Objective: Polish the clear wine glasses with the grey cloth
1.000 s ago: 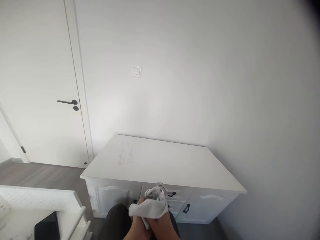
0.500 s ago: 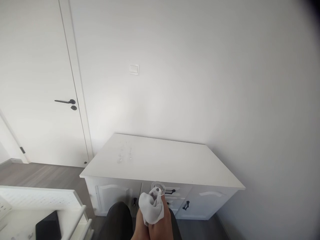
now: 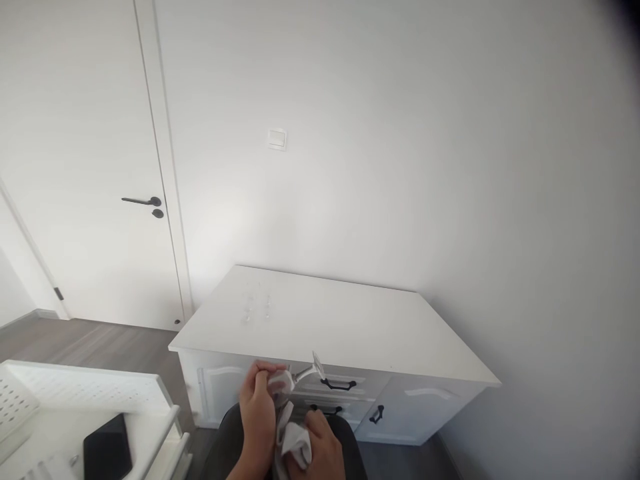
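My left hand (image 3: 259, 403) is closed round the bowl of a clear stemmed glass (image 3: 301, 375). The glass lies tilted on its side, its stem and foot pointing right, in front of the cabinet's front edge. Below it, a crumpled pale grey cloth (image 3: 296, 441) is gripped by my right hand (image 3: 324, 445). One strip of the cloth rises toward the glass's bowl; whether part of it is inside the bowl I cannot tell. Several small clear glass pieces (image 3: 249, 313), faint against the white, stand on the left part of the cabinet top.
A white cabinet (image 3: 345, 320) with black handles stands against the wall in front of my knees. At lower left is a white cart (image 3: 165, 400) with perforated sides, holding a flat black device (image 3: 107, 447). Behind it is a closed white door (image 3: 90, 133).
My hands have moved apart, the left up and left with the glass's bowl, the right low with the cloth. The cloth no longer wraps the glass, which has tipped over toward the right.
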### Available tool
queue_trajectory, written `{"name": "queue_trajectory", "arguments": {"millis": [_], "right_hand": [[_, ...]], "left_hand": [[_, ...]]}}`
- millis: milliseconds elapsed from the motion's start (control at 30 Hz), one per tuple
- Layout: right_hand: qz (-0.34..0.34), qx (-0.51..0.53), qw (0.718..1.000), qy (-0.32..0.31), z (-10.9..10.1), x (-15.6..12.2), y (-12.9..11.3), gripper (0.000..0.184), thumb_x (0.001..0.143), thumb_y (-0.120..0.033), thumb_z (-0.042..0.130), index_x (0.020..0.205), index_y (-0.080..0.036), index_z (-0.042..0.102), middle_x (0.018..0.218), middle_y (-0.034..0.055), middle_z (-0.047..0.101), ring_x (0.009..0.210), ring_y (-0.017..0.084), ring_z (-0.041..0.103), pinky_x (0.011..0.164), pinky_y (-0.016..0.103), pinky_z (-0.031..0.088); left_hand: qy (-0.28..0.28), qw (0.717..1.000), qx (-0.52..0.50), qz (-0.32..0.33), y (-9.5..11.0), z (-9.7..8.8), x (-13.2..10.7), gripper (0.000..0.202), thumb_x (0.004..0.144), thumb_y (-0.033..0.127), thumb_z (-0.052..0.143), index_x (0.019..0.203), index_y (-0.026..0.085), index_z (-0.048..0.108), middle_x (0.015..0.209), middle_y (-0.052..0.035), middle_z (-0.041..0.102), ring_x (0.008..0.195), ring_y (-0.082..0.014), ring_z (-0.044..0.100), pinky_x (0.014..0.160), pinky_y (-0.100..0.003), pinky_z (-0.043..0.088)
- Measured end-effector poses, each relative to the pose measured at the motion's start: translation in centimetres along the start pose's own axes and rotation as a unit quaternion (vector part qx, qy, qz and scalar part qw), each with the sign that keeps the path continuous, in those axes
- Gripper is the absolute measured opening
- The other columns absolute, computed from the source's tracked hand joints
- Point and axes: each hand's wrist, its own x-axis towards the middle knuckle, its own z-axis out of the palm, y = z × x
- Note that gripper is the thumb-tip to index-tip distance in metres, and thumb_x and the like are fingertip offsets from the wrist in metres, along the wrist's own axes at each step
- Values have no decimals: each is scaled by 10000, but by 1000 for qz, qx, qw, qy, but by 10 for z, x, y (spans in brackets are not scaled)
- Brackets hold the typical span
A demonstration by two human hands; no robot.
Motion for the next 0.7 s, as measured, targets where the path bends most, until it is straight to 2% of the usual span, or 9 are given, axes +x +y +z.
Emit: {"name": "queue_trajectory", "arguments": {"millis": [33,100,167,233,300,400,467,633,700], "right_hand": [[-20,-1,1000,4,0,-3,1,209,868,-300,581,689,-237,671,817,82,680,733,231,673,657,301,515],[-33,20,999,36,-3,-6,4,257,933,-290,499,803,-241,716,930,108,709,805,239,696,703,311,539],[-17,51,997,61,-7,-5,10,304,955,-327,484,1098,-243,739,1028,123,743,885,266,736,769,332,573],[9,52,997,50,-10,0,18,444,906,-347,560,1321,-239,675,1070,120,763,914,295,760,798,347,593],[51,11,998,19,-11,4,26,439,842,-258,590,1265,-274,709,1061,93,768,846,278,765,731,321,593],[70,-57,996,-15,-12,6,34,349,781,-162,543,1024,-290,758,1077,82,760,797,253,757,614,282,554],[70,-66,995,-27,-17,7,32,323,784,-142,522,968,-279,749,1029,81,761,764,239,746,583,270,525],[94,-2,991,-98,-40,16,14,203,847,-190,555,958,-235,719,943,74,761,833,237,729,712,288,530],[108,-25,988,-111,-43,17,15,190,866,-196,554,958,-214,719,940,90,767,854,247,731,735,301,525]], "left_hand": [[-13,994,76,72,8,-3,6,93,846,274,594,759,244,608,884,-32,696,937,-221,647,766,-288,504],[-37,959,216,178,18,-7,13,107,843,242,608,739,251,630,800,-42,675,852,-240,621,741,-309,464],[-78,922,301,229,17,-8,11,128,825,203,646,711,258,628,739,-41,638,774,-236,567,729,-314,415],[-122,893,344,262,8,-5,3,165,821,180,672,686,260,621,720,-52,610,756,-241,531,716,-319,378],[-162,866,376,287,-3,0,-9,179,834,168,670,686,263,633,734,-74,612,773,-255,525,706,-330,357],[-220,833,404,307,-15,7,-23,180,834,143,657,704,267,661,771,-106,640,808,-277,535,712,-349,348],[-247,829,402,300,-17,12,-27,180,828,140,656,702,267,669,775,-118,644,811,-285,535,721,-361,352],[-287,870,330,228,-20,30,-27,155,744,148,712,655,263,658,764,-123,637,833,-302,541,821,-402,410],[-310,873,315,204,-20,39,-29,146,732,153,721,654,264,668,772,-128,643,872,-319,558,892,-434,426]]}}
